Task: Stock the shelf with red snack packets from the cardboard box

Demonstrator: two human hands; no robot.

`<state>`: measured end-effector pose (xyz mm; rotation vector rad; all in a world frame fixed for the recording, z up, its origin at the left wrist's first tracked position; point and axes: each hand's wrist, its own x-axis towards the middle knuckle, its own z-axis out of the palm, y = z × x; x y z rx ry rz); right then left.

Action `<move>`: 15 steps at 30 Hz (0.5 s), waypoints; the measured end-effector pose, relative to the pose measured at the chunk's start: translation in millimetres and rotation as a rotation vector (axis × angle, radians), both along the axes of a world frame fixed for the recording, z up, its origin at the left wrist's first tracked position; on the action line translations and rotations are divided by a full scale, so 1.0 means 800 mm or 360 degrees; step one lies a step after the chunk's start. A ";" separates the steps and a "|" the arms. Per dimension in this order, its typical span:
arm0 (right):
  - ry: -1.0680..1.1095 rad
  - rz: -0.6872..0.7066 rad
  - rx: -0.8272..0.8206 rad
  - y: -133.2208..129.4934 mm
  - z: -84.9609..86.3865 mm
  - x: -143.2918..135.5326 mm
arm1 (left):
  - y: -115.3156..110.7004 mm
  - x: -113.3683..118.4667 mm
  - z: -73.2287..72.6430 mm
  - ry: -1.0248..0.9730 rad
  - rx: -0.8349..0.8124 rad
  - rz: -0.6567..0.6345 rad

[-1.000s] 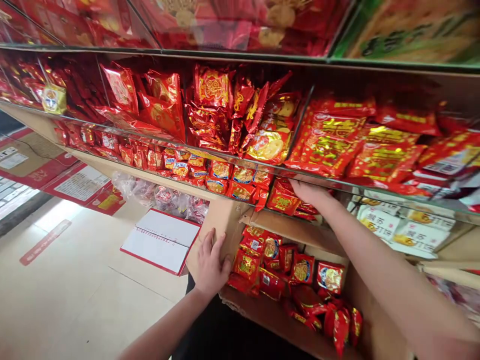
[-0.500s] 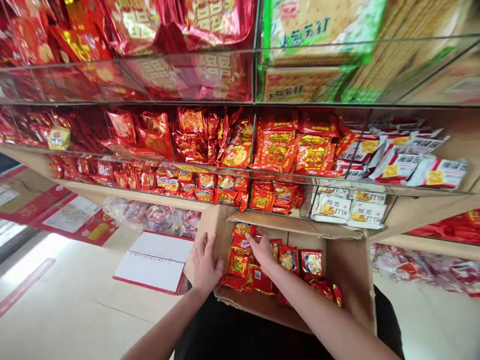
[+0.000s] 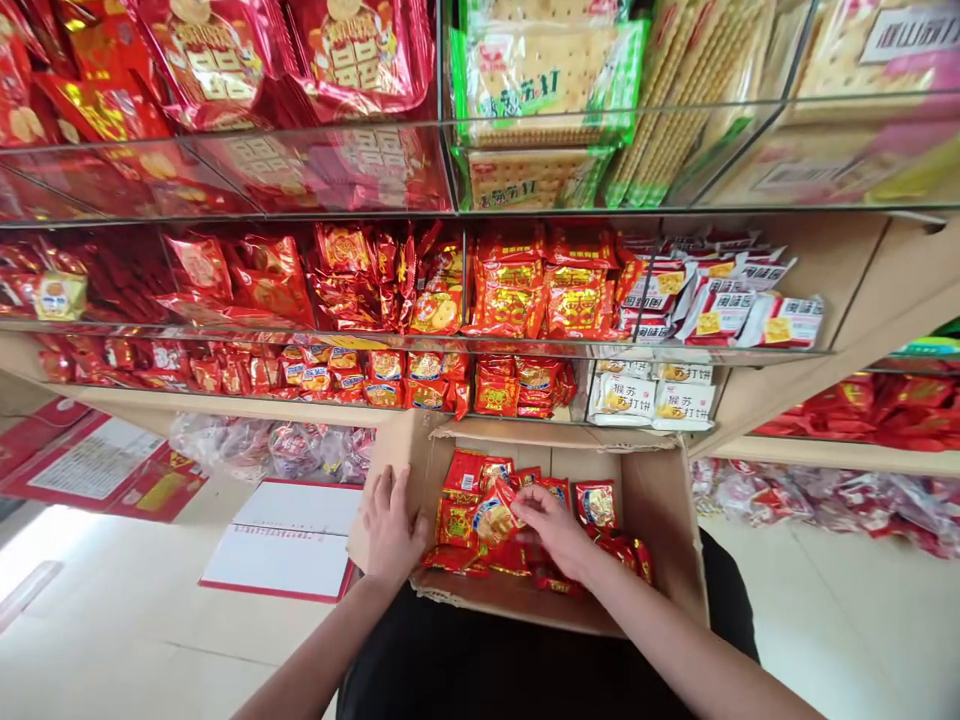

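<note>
A cardboard box [image 3: 664, 520] stands against my lap, holding several small red snack packets [image 3: 596, 505]. Over it, my right hand [image 3: 551, 525] pinches one red packet [image 3: 495, 517] by its corner; the packet's round golden picture faces up, and other packets lie beneath. My left hand [image 3: 394, 530] lies flat on the box's left flap [image 3: 401, 445], fingers stretched out and slightly apart, holding nothing. Part of the packets is covered by my right hand and forearm.
Glass-fronted shelves full of red packets [image 3: 506, 290] and white cracker packets [image 3: 682, 400] rise right behind the box. Left of it, a white sheet-like board with a red edge [image 3: 281, 540] lies on the floor. Clear plastic bags [image 3: 285, 450] sit under the bottom shelf.
My right hand has drawn back from the far left corner of the box and now has a red packet between its fingers. The view has shifted to the right. My left hand stays on the flap.
</note>
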<state>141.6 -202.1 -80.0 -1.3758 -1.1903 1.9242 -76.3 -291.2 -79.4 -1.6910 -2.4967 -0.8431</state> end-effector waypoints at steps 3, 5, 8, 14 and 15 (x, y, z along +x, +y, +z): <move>-0.0219 0.0397 0.0516 0.003 0.037 0.021 | 0.006 0.032 0.029 -0.0304 0.0131 -0.0277; -0.0327 0.0632 0.0840 0.007 0.062 0.025 | 0.014 0.057 0.047 -0.0888 -0.0092 -0.0622; -0.0231 0.0554 0.0888 0.006 0.079 0.024 | 0.027 0.086 0.064 -0.1744 -0.0492 -0.0797; 0.0103 0.0327 0.0346 -0.017 0.058 0.028 | 0.030 0.112 0.064 -0.2289 -0.0128 -0.0224; 0.0064 0.0305 0.0353 -0.021 0.056 0.029 | 0.028 0.116 0.062 -0.2366 -0.0100 -0.0188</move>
